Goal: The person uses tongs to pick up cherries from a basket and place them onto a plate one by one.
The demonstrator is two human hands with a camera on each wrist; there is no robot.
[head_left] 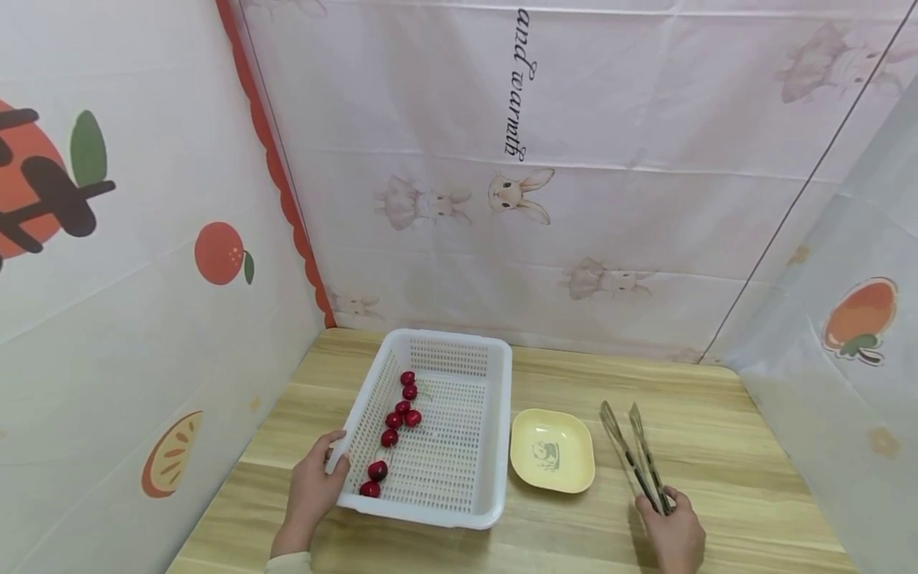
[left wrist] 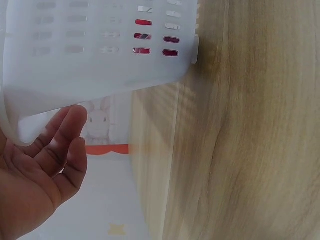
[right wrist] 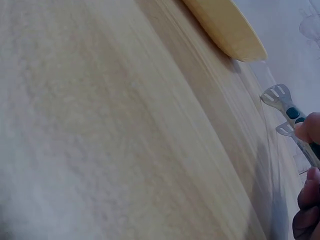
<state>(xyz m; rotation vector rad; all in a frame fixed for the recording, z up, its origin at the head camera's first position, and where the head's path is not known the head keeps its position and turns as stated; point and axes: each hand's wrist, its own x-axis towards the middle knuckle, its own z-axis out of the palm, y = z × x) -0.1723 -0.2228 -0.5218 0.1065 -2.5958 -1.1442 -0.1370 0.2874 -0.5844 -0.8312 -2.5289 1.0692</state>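
A white plastic basket [head_left: 495, 446] with slotted walls stands on the table. Several dark red cherries [head_left: 390, 438] lie in a loose line along its left side. My left hand [head_left: 313, 482] grips the rim at the near left corner; in the left wrist view its fingers [left wrist: 70, 127] curl under the lip. My right hand [head_left: 674, 532] holds a pair of metal tongs [head_left: 638, 454] with dark grips, their tips apart and nothing between them. Left of the tongs sits a yellow square dish [head_left: 574, 470] with a small animal drawing inside.
The wooden table [head_left: 566, 534] ends against a printed cloth [head_left: 459, 239] at the back. More printed cloth hangs along the left and right sides. The dish stands between the basket and the tongs, close to the basket's right wall.
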